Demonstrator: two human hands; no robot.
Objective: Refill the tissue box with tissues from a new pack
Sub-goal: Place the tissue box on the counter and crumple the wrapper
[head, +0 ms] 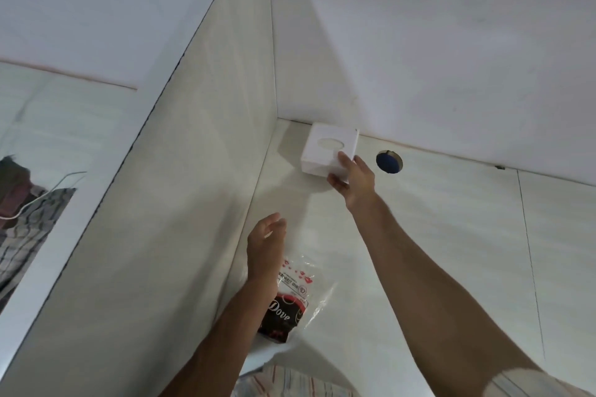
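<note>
Both arms reached forward over a pale desk top (419, 267). At the far end, the right hand (354, 180) gripped the near right corner of the white tissue box (325, 145), fingers (344, 159) laid across its top edge and thumb tucked under the front face. That box stood back near the corner where the side panel (193, 203) met the rear wall (435, 58), its oval opening facing up. Just to the right of the box, a round cable hole (389, 162) in the desk showed dark blue inside. Nearer the body, the left hand (266, 245) hung open above the surface, fingers loosely spread and holding nothing. Partly beneath its wrist lay the new tissue pack (290, 303), a clear plastic wrapper with small red hearts and a dark label, flat on the desk close to the side panel and well apart from the box
</note>
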